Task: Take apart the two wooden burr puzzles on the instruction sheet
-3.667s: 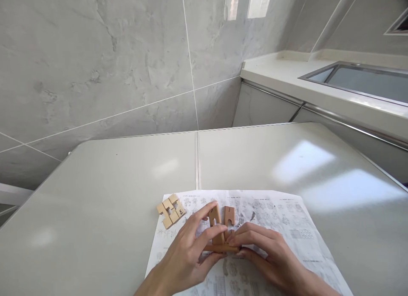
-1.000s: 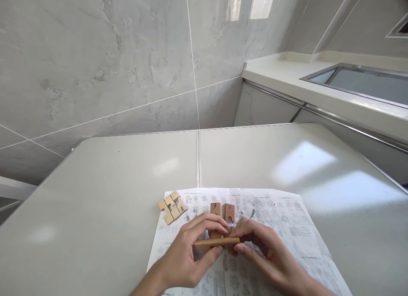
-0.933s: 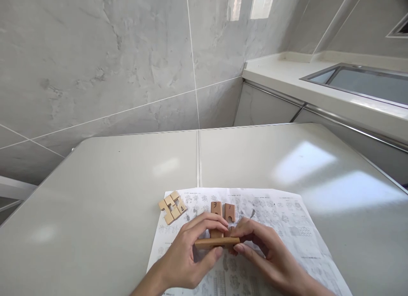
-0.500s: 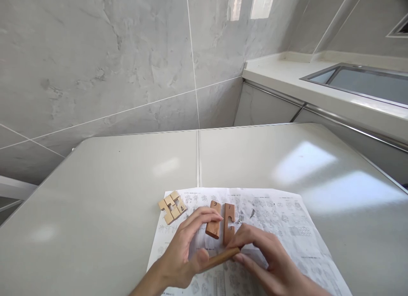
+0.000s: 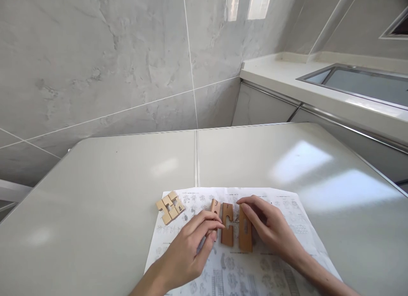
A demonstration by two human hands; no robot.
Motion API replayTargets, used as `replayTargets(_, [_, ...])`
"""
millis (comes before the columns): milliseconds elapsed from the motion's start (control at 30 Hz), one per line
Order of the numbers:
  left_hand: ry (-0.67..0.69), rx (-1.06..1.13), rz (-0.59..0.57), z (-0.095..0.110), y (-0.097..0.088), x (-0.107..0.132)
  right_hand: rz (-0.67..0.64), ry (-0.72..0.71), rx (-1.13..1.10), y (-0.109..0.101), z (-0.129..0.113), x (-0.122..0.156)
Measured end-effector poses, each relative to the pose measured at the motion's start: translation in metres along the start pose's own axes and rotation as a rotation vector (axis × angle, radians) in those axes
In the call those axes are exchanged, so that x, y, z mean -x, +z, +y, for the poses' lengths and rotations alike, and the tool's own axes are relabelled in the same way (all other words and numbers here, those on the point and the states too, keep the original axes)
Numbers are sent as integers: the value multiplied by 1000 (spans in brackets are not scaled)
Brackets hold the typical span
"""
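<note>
My left hand (image 5: pixel 194 245) closes its fingers and thumb round the lower part of a brown wooden puzzle piece (image 5: pixel 215 206) with a dark mark near its top; much of that piece is hidden. Beside it, a notched wooden piece (image 5: pixel 227 236) marked with a short stroke lies on the paper sheet (image 5: pixel 178 253). My right hand (image 5: pixel 266 221) pinches the top end of another wooden piece (image 5: pixel 245 243), which has a long slot and stands lengthwise to the right of the notched one.
A lighter wooden cluster of blocks (image 5: pixel 170 207), marked with a 3, sits at the sheet's upper left corner. Under everything is a pale glossy table (image 5: pixel 95 211) with a seam down its middle. Behind rises a grey marble wall (image 5: pixel 127 53); a counter (image 5: pixel 264 68) with a sink stands right.
The piece my hands held at the front has been swung upright by my right hand to the right of the notched piece. My left hand has let go of it and closed on the left piece.
</note>
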State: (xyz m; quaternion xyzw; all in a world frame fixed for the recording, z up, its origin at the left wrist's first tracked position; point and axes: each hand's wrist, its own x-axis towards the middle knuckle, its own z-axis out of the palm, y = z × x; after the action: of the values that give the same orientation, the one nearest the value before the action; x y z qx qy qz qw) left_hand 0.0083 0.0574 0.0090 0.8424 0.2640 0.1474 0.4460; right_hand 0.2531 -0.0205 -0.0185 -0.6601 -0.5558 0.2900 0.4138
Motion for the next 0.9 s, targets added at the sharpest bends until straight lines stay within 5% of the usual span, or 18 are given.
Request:
replayTargets(267, [197, -253, 29, -3, 4, -2, 0, 19, 100, 3, 3, 1])
replayTargets(900, [275, -445, 45, -8, 4, -2, -30, -34, 151, 8, 5, 4])
